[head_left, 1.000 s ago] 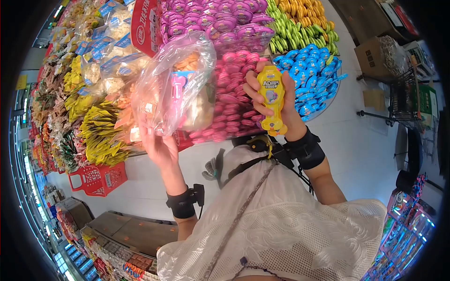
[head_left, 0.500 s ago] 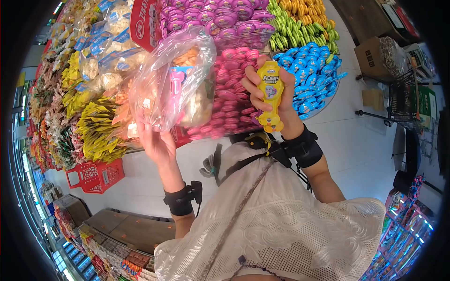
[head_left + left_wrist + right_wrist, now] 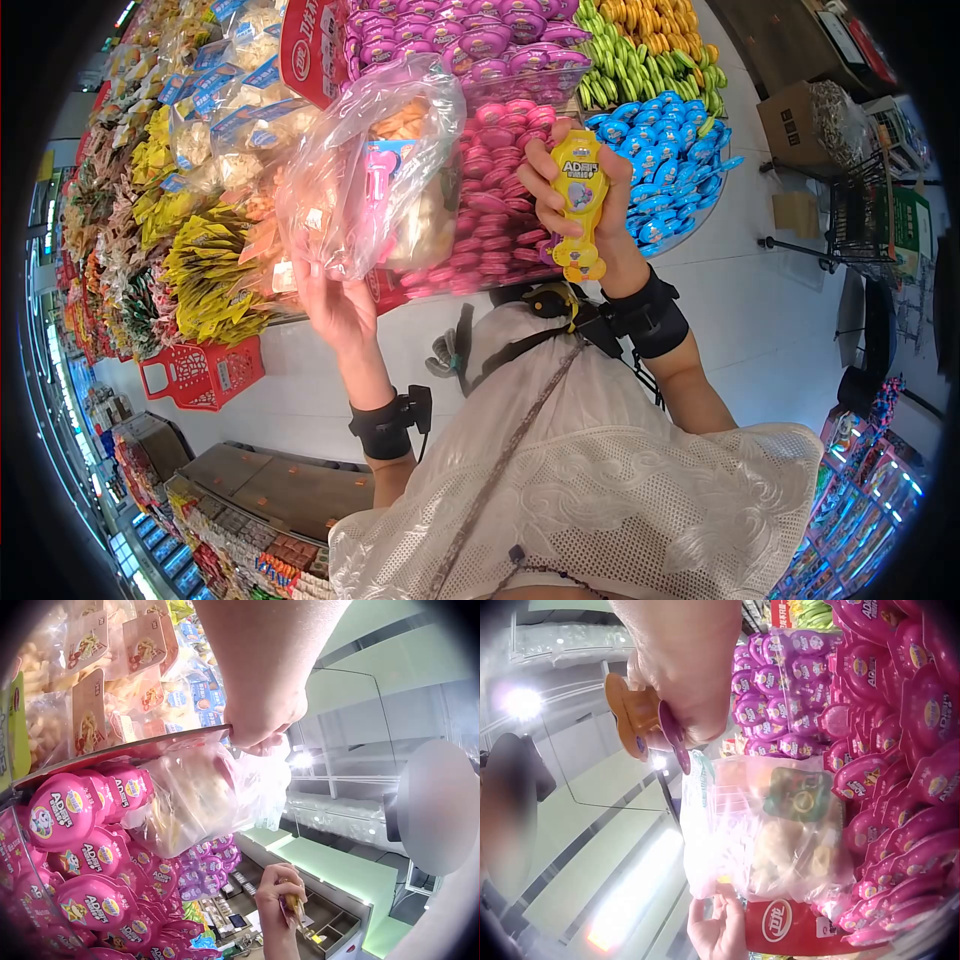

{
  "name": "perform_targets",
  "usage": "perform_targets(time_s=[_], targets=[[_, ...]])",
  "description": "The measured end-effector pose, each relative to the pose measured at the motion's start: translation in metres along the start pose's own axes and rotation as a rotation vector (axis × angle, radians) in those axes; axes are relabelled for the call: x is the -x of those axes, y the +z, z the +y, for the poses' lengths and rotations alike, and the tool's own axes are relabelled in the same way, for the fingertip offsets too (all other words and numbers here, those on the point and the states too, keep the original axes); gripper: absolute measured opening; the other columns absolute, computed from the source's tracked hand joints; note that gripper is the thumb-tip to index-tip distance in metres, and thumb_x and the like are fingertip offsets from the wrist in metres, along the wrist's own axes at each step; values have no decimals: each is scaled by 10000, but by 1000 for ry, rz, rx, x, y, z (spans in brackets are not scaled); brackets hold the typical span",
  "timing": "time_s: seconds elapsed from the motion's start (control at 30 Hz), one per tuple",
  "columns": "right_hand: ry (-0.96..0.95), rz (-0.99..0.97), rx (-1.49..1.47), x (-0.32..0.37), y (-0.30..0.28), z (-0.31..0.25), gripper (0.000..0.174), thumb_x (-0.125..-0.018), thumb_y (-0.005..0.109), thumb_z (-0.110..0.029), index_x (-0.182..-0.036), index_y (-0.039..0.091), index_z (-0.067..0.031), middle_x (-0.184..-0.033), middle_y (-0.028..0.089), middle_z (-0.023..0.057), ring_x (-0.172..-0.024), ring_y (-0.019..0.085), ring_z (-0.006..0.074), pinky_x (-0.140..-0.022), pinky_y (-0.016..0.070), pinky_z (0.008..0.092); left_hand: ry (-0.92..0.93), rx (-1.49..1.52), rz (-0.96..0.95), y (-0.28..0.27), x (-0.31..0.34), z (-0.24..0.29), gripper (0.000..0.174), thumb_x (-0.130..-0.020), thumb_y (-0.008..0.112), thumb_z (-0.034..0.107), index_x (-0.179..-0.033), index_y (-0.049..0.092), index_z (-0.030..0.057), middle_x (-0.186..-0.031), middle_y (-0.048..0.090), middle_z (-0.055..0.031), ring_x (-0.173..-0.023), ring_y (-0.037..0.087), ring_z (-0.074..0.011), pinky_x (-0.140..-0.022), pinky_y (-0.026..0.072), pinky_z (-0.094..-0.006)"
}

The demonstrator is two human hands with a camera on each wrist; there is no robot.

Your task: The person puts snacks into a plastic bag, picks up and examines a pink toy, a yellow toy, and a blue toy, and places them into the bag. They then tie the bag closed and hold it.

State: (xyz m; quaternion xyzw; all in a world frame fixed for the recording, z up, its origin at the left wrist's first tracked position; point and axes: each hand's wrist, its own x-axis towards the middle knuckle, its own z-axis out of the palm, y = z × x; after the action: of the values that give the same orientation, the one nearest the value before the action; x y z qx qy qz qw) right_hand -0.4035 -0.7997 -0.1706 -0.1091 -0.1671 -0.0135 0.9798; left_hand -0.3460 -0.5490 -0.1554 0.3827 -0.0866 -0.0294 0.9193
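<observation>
My left hand (image 3: 337, 308) holds the lower edge of a clear plastic bag (image 3: 335, 180), its mouth loose and spread. Inside the bag are a bright pink bottle-shaped packet (image 3: 380, 185) and packs of pale, puffy snacks (image 3: 784, 851). With fingers on one side and thumb on the other, my right hand (image 3: 618, 240) grips a yellow bottle-shaped packet (image 3: 580, 200), its printed front facing up. Behind the yellow one, a purple packet (image 3: 673, 736) shows its end in the right wrist view, in the same grip.
Beneath the bag lies a bin of pink packets (image 3: 500, 210), with purple packets (image 3: 450, 35) behind. Blue packets (image 3: 660, 165) and green packets (image 3: 640, 65) fill sections to the right. Bagged snacks (image 3: 215, 260) spread leftward above a red basket (image 3: 210, 375). A shopping cart (image 3: 860, 210) stands far right.
The yellow packet has risen slightly and tilted, so its lower end looks shorter. My left hand keeps hold of the bag, with only a small shift.
</observation>
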Motion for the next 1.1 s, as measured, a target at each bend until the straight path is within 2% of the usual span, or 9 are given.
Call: perform_targets(time_s=[0.57,0.67,0.77,1.1], targets=[[-1,-7,-45,-1,-3,0,396,-795,457,-382,-1041,419,-74,-828,403,114,-641,398,179,-344,397,213,0,-11,38,5,0,0,405,-797,459,53,-1176,337,-18,-1003,499,-112,-866,522,-147,-768,448,-280],[-22,39,-47,-1,2,1,418,-818,456,-384,-1080,401,-63,-806,351,98,-640,393,157,-338,402,187,6,-36,83,14,0,0,403,-797,458,51,-1175,337,-18,-992,499,-107,-837,521,-131,-759,449,-271],[-30,36,-111,-1,-3,1,442,-818,425,-431,-1059,402,-62,-866,419,121,-682,411,186,-373,415,216,3,-31,90,15,0,1,401,-798,457,50,-1174,337,-17,-984,499,-102,-804,518,-114,-744,453,-260],[-41,51,4,0,-6,2,486,-820,396,-483,-1044,408,-52,-901,440,113,-682,460,177,-401,441,224,-8,-13,66,10,0,1,382,-800,460,52,-1161,351,-8,-920,504,-72,-706,495,-68,-698,452,-231]])
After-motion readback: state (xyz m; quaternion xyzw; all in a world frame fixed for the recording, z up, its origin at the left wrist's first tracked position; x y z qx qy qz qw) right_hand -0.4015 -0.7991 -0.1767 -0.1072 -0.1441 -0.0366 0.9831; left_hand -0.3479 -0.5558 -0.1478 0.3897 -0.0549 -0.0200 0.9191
